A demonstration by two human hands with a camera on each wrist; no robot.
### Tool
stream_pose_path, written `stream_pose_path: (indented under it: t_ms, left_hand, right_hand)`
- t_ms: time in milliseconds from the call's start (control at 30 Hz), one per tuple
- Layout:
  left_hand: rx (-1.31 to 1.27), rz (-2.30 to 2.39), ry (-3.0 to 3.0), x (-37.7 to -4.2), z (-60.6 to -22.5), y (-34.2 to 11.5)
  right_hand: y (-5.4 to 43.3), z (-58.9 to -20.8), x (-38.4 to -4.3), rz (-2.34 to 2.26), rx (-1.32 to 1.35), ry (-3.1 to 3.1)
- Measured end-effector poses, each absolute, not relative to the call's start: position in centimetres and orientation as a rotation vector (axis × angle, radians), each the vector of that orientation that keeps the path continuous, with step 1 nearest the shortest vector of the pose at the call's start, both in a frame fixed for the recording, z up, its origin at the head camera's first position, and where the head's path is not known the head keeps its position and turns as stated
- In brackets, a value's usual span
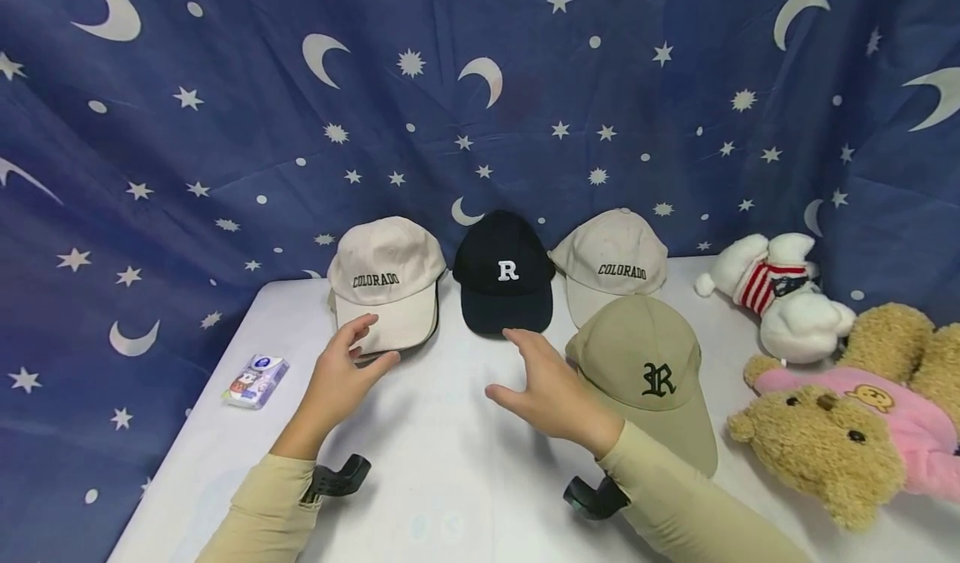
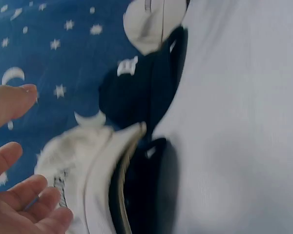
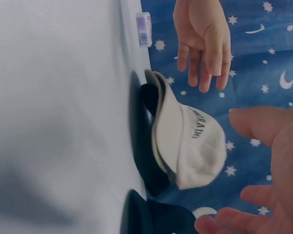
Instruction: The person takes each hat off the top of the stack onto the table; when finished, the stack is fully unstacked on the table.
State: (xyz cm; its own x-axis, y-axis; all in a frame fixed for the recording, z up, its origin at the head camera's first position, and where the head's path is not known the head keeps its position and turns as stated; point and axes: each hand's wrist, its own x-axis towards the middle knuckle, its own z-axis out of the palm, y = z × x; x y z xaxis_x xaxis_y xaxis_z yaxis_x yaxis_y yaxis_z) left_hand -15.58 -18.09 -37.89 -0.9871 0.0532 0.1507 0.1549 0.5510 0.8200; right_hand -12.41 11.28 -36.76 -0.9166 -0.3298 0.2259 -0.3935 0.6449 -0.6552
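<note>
My left hand [image 1: 347, 376], fingers loosely bent and holding nothing, hovers near the brim of a cream COLORADO cap [image 1: 386, 263]. That cap sits on top of other caps; a dark brim [image 2: 144, 190] shows beneath it in the left wrist view. My right hand [image 1: 555, 388] is also empty, thumb and fingers spread apart, in front of a black cap [image 1: 502, 255] with a white R. Just right of this hand lies a khaki cap [image 1: 645, 355] with a dark letter R. Behind it is a second cream COLORADO cap [image 1: 618, 251], its brim partly covered by the khaki one.
A small purple-and-white packet [image 1: 257, 381] lies near the left edge of the white table [image 1: 442, 463]. At the right are a white plush toy [image 1: 780, 296] in red stripes and a brown teddy bear [image 1: 832, 446] in pink. A blue star-and-moon cloth [image 1: 420, 130] hangs behind.
</note>
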Motion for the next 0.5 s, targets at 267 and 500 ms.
stream_pose_path:
  t_ms: [267,500]
  left_hand:
    - [-0.049,-1.456,-2.651,-17.3,-38.8,-21.4]
    - [0.062,-1.518,-2.663,-19.0,-39.2,-22.9]
  right_hand:
    - [7.8,-37.1,-14.9,1.248,0.716,-2.831]
    - [5.2,-37.5,-17.3,1.253,0.774,-2.835]
